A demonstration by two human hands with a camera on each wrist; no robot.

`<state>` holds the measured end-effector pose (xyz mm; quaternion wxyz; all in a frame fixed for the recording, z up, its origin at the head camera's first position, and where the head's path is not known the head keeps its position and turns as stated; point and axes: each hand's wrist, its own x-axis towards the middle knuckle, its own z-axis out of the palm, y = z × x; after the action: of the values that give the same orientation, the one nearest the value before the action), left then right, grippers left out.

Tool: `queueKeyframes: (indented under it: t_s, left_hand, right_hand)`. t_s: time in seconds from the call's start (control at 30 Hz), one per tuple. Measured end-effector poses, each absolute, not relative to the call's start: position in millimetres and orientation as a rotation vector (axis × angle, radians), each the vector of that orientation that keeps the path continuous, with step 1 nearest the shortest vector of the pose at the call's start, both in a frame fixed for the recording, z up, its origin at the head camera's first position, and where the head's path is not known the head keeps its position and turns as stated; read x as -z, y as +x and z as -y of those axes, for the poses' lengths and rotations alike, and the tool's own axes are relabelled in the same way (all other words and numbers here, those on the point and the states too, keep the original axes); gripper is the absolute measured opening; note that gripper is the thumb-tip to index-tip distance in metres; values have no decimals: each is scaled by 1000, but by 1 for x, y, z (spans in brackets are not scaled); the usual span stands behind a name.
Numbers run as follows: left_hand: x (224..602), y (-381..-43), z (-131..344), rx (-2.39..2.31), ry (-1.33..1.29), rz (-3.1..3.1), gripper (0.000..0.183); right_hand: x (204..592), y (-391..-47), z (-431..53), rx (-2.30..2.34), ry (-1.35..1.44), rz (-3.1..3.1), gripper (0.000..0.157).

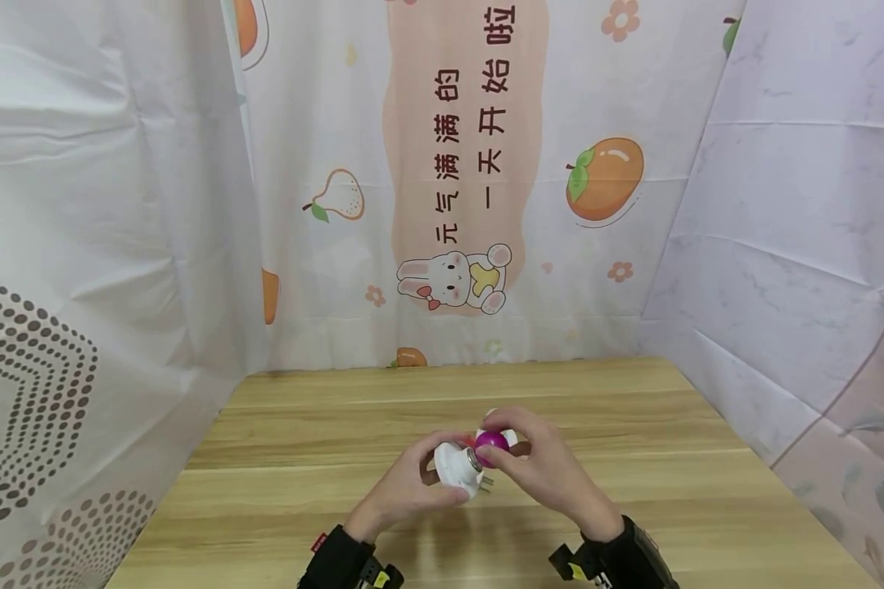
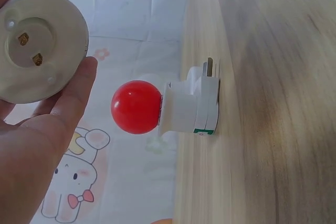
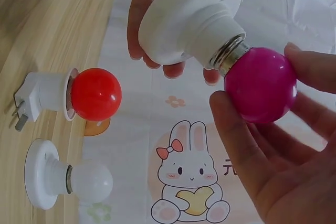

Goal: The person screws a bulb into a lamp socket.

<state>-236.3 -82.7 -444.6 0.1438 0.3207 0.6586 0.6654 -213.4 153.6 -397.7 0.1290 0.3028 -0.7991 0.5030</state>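
Note:
My left hand point(image 1: 405, 483) grips a white lamp holder point(image 3: 181, 22) by its round base, tilted above the wooden table. The underside with two brass contacts point(image 2: 37, 59) faces the left wrist camera. Between thumb and fingers, my right hand point(image 1: 548, 462) pinches a magenta light bulb point(image 3: 261, 85). The bulb's silver threaded base point(image 3: 231, 59) sits at the mouth of the holder, with part of the thread showing. In the head view the two hands are close together over the middle of the table.
Behind the hands, a red bulb point(image 2: 135, 107) stands in a white plug-in socket point(image 2: 181, 106) with metal prongs on its side. Beside it a white bulb point(image 3: 92, 182) stands in a round white holder point(image 3: 42, 174). Printed curtains point(image 1: 324, 270) enclose the wooden table point(image 1: 302, 425).

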Motion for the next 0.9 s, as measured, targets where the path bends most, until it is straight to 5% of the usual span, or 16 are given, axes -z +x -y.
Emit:
queueKeyframes:
  t_s: [0.13, 0.33, 0.9]
  left_hand:
    - [446, -238, 83, -1916, 917, -1904, 66]
    - [446, -238, 85, -1931, 917, -1870, 65]
    - [445, -236, 87, -1996, 861, -1883, 64]
  right_hand:
    - [397, -215, -157, -1406, 1024, 2282, 22]
    - [392, -214, -170, -1369, 1222, 2331, 42]
    - [392, -215, -176, -1399, 1169, 2401, 49]
